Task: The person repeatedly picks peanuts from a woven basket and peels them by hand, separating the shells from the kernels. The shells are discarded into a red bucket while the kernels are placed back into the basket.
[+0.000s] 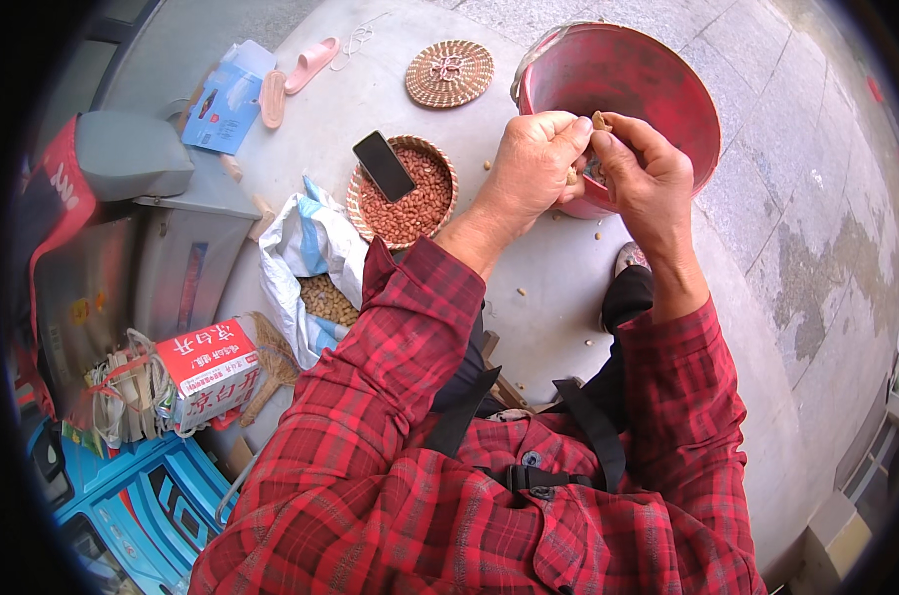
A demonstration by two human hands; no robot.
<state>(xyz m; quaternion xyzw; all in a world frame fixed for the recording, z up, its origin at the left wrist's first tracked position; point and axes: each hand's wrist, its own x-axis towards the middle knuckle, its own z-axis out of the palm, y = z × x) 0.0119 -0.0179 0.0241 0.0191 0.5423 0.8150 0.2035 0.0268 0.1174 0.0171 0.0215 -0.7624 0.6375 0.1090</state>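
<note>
Both hands meet over the near rim of a red plastic bucket (pixel 620 56). My right hand (pixel 646 163) holds a peanut shell (pixel 602 121) between thumb and forefinger. My left hand (pixel 535 163) has its thumb and forefinger tips close against the shell, and its curled lower fingers hold another peanut in its shell (pixel 571 176). To the left of the hands, a woven basket (pixel 354 195) holds shelled red-skinned peanuts (pixel 427 197), with a black smartphone (pixel 384 166) lying on them. An open white and blue woven sack (pixel 282 238) contains unshelled peanuts (pixel 329 299).
A round woven lid (pixel 449 73) and pink slippers (pixel 312 65) lie on the floor beyond the basket. Loose peanuts are scattered near the bucket. At the left stand grey bins (pixel 189 260), a red and white carton (pixel 210 364) and a blue plastic case (pixel 144 498).
</note>
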